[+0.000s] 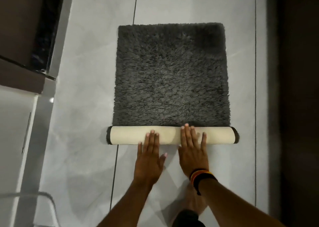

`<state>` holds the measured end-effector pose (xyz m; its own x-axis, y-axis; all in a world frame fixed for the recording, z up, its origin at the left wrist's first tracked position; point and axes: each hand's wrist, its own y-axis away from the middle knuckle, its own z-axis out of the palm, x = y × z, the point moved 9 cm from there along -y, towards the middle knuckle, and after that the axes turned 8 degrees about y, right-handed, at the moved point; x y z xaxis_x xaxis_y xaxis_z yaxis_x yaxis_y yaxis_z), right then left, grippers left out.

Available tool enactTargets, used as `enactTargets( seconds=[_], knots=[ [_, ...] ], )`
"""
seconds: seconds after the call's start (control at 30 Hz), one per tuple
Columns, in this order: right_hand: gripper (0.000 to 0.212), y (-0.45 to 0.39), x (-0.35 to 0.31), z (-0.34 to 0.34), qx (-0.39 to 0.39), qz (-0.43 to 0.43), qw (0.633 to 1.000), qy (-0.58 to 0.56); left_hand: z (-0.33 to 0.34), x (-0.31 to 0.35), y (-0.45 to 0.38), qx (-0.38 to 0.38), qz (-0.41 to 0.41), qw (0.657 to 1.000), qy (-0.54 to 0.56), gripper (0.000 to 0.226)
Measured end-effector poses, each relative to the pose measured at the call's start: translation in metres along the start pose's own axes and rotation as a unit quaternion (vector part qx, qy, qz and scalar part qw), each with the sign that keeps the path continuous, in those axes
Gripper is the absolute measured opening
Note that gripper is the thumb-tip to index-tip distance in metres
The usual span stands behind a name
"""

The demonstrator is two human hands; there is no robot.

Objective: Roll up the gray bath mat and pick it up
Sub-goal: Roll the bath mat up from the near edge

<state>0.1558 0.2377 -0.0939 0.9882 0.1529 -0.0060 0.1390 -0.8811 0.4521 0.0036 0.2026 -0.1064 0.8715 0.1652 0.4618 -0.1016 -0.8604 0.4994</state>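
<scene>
The gray shaggy bath mat lies flat on the pale tiled floor. Its near end is rolled into a short cylinder that shows the cream backing, with dark pile at both ends. My left hand rests flat with its fingertips on the middle of the roll, fingers spread. My right hand lies flat beside it, its fingers reaching over the top of the roll to the pile. A striped band circles my right wrist. Neither hand grips the mat.
A dark cabinet with a glossy black edge stands at the left, with a white fixture below it. A dark wall or door runs down the right side. A bare foot stands on the floor under my arms.
</scene>
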Motion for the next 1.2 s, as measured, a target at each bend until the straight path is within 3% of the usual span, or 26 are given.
enactTargets(
  seconds=[0.17, 0.3, 0.47, 0.7, 0.9, 0.97, 1.1, 1.2],
  knots=[
    [0.085, 0.009, 0.005, 0.009, -0.085, 0.002, 0.996, -0.031, -0.042, 0.017, -0.062, -0.018, -0.062, 0.997, 0.041, 0.077],
    [0.08, -0.049, 0.013, -0.019, -0.113, 0.005, 0.993, -0.035, -0.063, 0.036, -0.06, -0.003, -0.044, 0.999, 0.02, 0.075],
    [0.076, -0.111, 0.021, -0.05, -0.192, -0.013, 0.978, -0.078, -0.051, 0.037, -0.048, -0.086, -0.082, 0.993, -0.004, 0.073],
    [0.084, -0.091, 0.029, -0.06, -0.089, -0.043, 0.992, -0.081, -0.084, 0.04, -0.104, -0.064, -0.063, 0.996, -0.022, 0.073],
    [0.09, -0.138, 0.035, -0.072, -0.109, -0.058, 0.991, -0.052, -0.104, 0.055, -0.117, -0.016, 0.016, 1.0, 0.011, 0.074],
    [0.087, -0.171, 0.039, -0.085, -0.114, -0.035, 0.991, -0.062, -0.104, 0.064, -0.123, -0.021, 0.055, 0.998, -0.002, 0.073],
    [0.079, -0.217, 0.041, -0.107, -0.155, -0.027, 0.985, -0.076, -0.112, 0.058, -0.149, -0.06, 0.057, 0.996, -0.018, 0.073],
    [0.079, -0.22, 0.043, -0.133, -0.108, -0.042, 0.99, -0.085, -0.139, 0.059, -0.181, -0.061, 0.078, 0.994, -0.055, 0.072]
  ],
)
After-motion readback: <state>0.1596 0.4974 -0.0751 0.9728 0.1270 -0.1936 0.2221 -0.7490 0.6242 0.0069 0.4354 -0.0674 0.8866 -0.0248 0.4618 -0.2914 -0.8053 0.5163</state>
